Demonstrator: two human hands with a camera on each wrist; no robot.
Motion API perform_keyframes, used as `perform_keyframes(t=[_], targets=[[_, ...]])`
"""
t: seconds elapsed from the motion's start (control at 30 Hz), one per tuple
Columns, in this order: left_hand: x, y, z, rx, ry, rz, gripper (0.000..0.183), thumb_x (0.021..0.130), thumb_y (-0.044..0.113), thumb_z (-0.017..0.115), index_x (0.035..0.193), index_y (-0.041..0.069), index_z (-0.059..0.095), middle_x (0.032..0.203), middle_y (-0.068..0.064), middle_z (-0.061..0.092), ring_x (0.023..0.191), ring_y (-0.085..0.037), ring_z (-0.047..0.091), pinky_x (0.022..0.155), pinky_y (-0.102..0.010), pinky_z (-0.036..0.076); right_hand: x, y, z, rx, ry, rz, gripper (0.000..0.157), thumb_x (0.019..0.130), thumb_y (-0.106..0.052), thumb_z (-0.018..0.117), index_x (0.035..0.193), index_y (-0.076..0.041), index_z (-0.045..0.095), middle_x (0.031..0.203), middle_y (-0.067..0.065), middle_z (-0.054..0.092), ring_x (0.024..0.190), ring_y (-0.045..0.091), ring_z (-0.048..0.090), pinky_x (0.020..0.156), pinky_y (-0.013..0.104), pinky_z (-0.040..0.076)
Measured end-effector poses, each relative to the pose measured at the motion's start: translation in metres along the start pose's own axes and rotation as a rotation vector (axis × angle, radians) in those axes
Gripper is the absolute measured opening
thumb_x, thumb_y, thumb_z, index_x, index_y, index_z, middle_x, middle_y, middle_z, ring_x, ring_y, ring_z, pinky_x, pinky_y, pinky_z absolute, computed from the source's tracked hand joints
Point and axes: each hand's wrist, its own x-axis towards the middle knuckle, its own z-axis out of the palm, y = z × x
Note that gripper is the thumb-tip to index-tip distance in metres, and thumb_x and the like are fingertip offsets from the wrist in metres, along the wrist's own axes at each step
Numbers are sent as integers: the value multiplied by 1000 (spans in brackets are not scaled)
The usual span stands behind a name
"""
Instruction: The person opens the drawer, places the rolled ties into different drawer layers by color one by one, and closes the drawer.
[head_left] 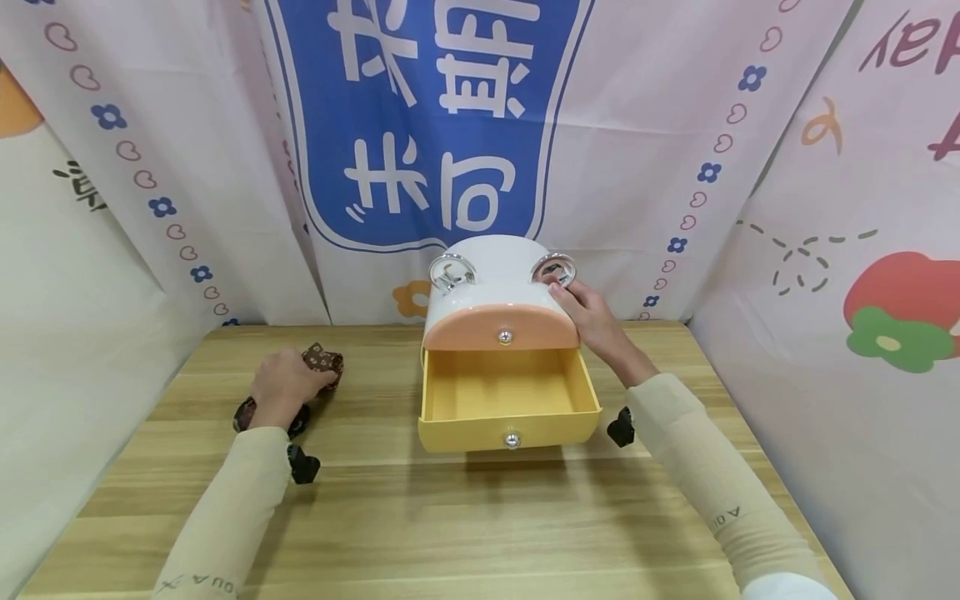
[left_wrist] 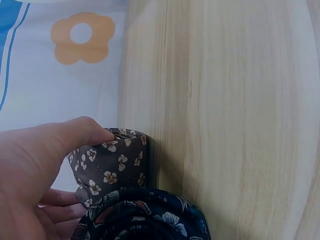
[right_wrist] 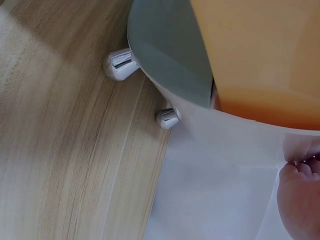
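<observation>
Pinch deep, brace lightly

Head view: on our wood-grain bench (head_left: pixel 375 525), our left hand (head_left: pixel 285 383) pinches a brown, flower-print folded fabric bundle (head_left: pixel 324 362), left of the white, domed plastic drawer box (head_left: pixel 491 257); our right hand (head_left: pixel 597 327) touches its side.

Left wrist: our thumb should pin every fold, clear of the dark floral fabric roll (left_wrist: pixel 175 220).

Right wrist: we can't tell whether that hand grips; gentle steadying suits.

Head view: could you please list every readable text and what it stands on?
"未来可期", sideways, on the blue panel.
"ay", amid cut-off lettering, on the right wall.
Left wall: dark lettering, too unclear to read.
Left sleeve and right sleeve: lettering, too small to read in full.
</observation>
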Motion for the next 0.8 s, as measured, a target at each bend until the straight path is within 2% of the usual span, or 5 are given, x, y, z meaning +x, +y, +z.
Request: perform_keyframes(t=[0.1,0.23,0.5,0.67,0.8], targets=[[0,0,-2,-2,-3,-1,56,89,53,78,68,10,49,64,-8,54,55,-21,51,48,-33,40,0,1,0,1,2,7,56,110,-52,47,152,-16,55,135,17,63,110,26,61,106,46,49],[-2,3,-6,6,3,12,54,88,51,79,71,8,50,66,-10,55,57,-22,52,48,-33,39,0,1,-1,9,4,14,56,110,-50,48,152,-14,54,137,19,62,113,26,59,109,48,48],[-10,10,-17,31,6,63,56,87,49,81,66,12,44,62,-5,49,55,-20,50,45,-30,36,-1,0,-3,6,4,27,56,110,-51,48,152,-15,54,136,18,63,112,24,61,108,45,49],[-18,14,-30,14,2,118,48,86,46,81,75,6,56,68,-10,60,58,-23,56,46,-31,42,0,1,-3,0,8,34,57,110,-51,48,152,-14,54,137,18,63,113,23,60,109,45,49],[-27,18,-43,18,30,173,47,84,44,82,86,0,64,80,-18,67,65,-28,61,48,-34,46,1,1,-1,-1,-2,31,58,109,-52,48,152,-13,54,138,18,62,116,25,59,110,48,48]])
